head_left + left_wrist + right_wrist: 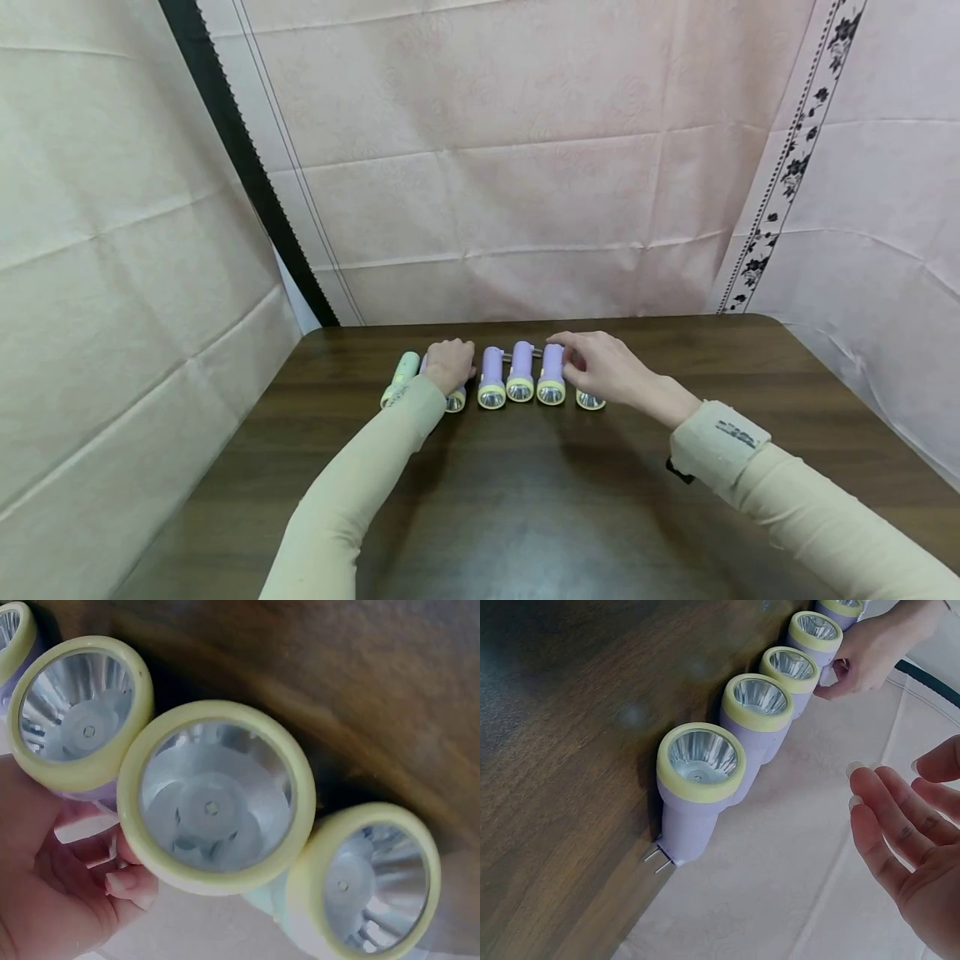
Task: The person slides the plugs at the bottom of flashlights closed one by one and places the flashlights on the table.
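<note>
A row of flashlights with yellow rims lies across the table, lenses facing me. My left hand (pixel 448 365) bends its fingers over a purple flashlight (pixel 82 712) left of centre; its contact is partly hidden. Beside that hand are another flashlight (pixel 210 795) and a green flashlight (pixel 401 375) at the left end. My right hand (pixel 603 365) hovers by the right end, near a purple flashlight (pixel 551 375). Its fingers bend loosely with nothing between them in the right wrist view. The end flashlight (pixel 701 772), two metal prongs out at its base, stands apart from that hand.
Two more purple flashlights (pixel 492 377) sit mid-row, and metal prongs show between them. The dark wooden table (pixel 510 500) reaches toward me. Pale cloth (pixel 525 192) hangs behind it and at both sides.
</note>
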A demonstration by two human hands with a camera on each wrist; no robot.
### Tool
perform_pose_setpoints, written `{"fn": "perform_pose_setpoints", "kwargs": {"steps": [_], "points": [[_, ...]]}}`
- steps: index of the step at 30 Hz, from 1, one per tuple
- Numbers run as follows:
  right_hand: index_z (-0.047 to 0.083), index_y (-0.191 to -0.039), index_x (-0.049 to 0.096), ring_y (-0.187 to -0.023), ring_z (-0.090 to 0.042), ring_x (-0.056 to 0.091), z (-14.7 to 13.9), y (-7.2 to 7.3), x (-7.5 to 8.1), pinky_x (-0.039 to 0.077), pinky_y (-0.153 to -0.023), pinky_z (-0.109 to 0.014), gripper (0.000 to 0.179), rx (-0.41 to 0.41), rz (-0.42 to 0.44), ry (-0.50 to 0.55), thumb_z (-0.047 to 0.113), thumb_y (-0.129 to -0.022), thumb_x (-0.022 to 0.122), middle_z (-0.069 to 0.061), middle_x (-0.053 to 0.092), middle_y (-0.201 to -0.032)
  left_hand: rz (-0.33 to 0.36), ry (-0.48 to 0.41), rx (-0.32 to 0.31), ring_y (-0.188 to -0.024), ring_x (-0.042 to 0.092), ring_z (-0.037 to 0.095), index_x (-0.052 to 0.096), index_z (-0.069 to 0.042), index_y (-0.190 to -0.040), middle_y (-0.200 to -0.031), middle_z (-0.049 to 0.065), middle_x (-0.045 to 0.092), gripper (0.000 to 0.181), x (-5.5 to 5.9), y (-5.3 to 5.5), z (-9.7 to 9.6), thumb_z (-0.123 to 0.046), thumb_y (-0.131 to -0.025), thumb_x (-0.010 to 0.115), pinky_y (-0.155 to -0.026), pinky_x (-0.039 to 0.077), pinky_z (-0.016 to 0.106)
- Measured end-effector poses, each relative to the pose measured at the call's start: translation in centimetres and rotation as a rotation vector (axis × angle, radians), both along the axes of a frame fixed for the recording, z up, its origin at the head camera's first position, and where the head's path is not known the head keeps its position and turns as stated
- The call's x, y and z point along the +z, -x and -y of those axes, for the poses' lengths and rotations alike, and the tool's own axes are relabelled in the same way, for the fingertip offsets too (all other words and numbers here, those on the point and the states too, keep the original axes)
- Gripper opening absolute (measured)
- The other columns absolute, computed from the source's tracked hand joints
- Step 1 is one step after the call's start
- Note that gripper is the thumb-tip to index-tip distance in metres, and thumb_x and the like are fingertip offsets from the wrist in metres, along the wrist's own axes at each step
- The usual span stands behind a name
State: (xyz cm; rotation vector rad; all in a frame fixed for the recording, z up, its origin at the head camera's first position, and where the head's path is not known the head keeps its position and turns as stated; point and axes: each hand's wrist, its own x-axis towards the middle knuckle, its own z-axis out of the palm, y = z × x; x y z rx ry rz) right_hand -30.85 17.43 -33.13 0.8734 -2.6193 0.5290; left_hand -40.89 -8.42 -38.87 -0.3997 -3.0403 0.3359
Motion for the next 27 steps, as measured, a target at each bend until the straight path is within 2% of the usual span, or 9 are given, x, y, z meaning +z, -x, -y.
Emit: {"fn": "perform_pose_setpoints", "kwargs": {"steps": [4,7,10,12,17,20,22,27], "points": [[0.011,-0.121,0.064,-0.058,-0.005,0.047,-0.2,-0.1,0.0,0.040,-0.056,-0.023,0.039,-0.009,0.002,0.007,0.005,-0.083,0.059,0.005,0.065,-0.077,-0.053,-0.028,-0.009,-0.095,0.067,0.028,0.064,-0.010,-0.115,-0.107,0.013,0.068,0.029,0.5,-0.3,-0.7,-0.030,-0.098,0.051,-0.071,0.056,0.045],[0.010,-0.120,0.064,-0.058,-0.005,0.048,-0.2,-0.2,0.1,0.041,-0.056,-0.023,0.038,-0.006,0.002,0.014,0.005,-0.083,0.058,0.004,0.066,-0.077,-0.066,-0.128,-0.031,-0.097,0.067,0.033,0.063,-0.005,-0.113,-0.108,0.017,0.066,0.025,1.1,-0.6,-1.6,-0.020,-0.098,0.049,-0.075,0.056,0.047],[0.010,-0.119,0.065,-0.058,-0.005,0.048,-0.1,-0.2,0.2,0.041,-0.056,-0.023,0.037,0.000,0.008,0.022,0.004,-0.083,0.059,0.004,0.065,-0.076,-0.035,-0.257,-0.041,-0.095,0.067,0.035,0.063,-0.003,-0.105,-0.106,0.018,0.067,0.021,1.4,-0.9,-2.6,-0.017,-0.096,0.051,-0.075,0.055,0.046],[0.010,-0.118,0.065,-0.058,-0.005,0.048,0.1,-0.2,0.2,0.040,-0.056,-0.023,0.036,0.002,0.012,0.023,0.004,-0.083,0.059,0.004,0.065,-0.076,0.025,-0.340,-0.012,-0.094,0.067,0.033,0.061,-0.002,-0.105,-0.106,0.018,0.067,0.022,1.4,-1.2,-3.3,-0.019,-0.096,0.052,-0.075,0.055,0.043],[0.010,-0.116,0.067,-0.059,-0.005,0.048,0.1,-0.2,-0.1,0.040,-0.056,-0.023,0.033,-0.005,0.012,0.027,0.005,-0.084,0.060,0.004,0.066,-0.076,0.161,-0.445,0.088,-0.099,0.064,0.032,0.050,0.004,-0.122,-0.110,0.020,0.063,0.041,0.8,-1.4,-4.3,-0.025,-0.095,0.056,-0.080,0.052,0.040],[0.009,-0.115,0.067,-0.059,-0.005,0.048,-0.1,-0.2,-0.3,0.040,-0.056,-0.023,0.032,-0.013,0.014,0.023,0.005,-0.083,0.060,0.005,0.065,-0.076,0.172,-0.491,0.114,-0.101,0.064,0.033,0.048,0.005,-0.122,-0.109,0.019,0.063,0.046,0.6,-1.4,-4.3,-0.025,-0.091,0.063,-0.084,0.051,0.041],[0.008,-0.115,0.067,-0.059,-0.004,0.049,-0.3,-0.1,-0.4,0.041,-0.057,-0.023,0.033,-0.021,0.021,0.017,0.006,-0.083,0.060,0.005,0.065,-0.076,0.155,-0.521,0.116,-0.100,0.063,0.033,0.049,0.004,-0.119,-0.108,0.019,0.063,0.045,0.7,-1.4,-4.2,-0.025,-0.089,0.065,-0.084,0.051,0.041],[0.009,-0.118,0.066,-0.059,-0.003,0.051,-1.1,0.2,-0.4,0.042,-0.058,-0.024,0.035,-0.038,0.039,0.018,0.006,-0.083,0.058,0.006,0.067,-0.079,0.123,-0.584,0.092,-0.088,0.063,0.028,0.052,0.002,-0.113,-0.101,0.015,0.063,0.042,2.2,-1.6,-4.0,-0.025,-0.084,0.067,-0.074,0.051,0.039]]}}
